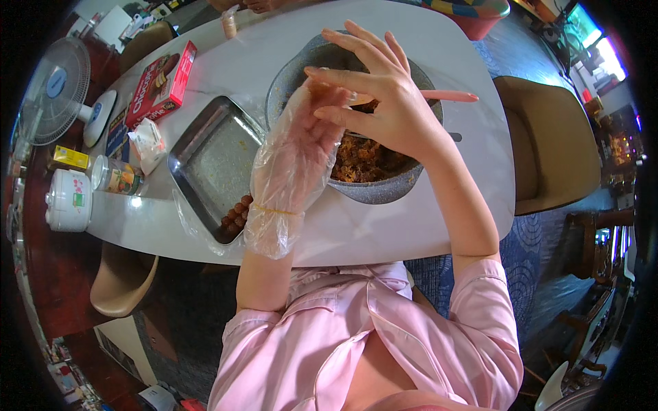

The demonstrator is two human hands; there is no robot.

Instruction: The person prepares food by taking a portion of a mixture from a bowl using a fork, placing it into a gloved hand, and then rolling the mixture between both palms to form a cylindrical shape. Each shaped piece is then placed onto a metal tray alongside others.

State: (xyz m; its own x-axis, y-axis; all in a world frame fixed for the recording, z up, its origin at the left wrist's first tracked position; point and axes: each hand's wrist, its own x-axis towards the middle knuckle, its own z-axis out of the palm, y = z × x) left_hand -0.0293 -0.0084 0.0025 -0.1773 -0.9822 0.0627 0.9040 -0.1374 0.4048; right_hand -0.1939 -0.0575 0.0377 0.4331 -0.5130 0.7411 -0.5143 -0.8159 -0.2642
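Observation:
My left hand (301,137) wears a clear plastic glove, held at the wrist by a tan elastic band (275,209). Its palm faces up over the pot's left side and looks bare; its fingertips are partly hidden. My right hand (391,96) is ungloved, fingers spread, with thumb and index finger at the gloved fingers. Below both hands is a grey speckled pot (373,195) with a brown shredded mixture (367,161) inside. A pink-handled utensil (449,96) rests across the pot's right rim; its head is hidden. To the left, a metal tray (216,157) has several brown balls (237,216) in its near corner.
A red box (161,83), a tissue pack (147,145), a lidded jar (118,176) and a white cooker (69,201) stand along the table's left side, near a fan (58,82). Brown chairs (548,144) flank the white table (473,157). Another person's hands (257,5) show at the far edge.

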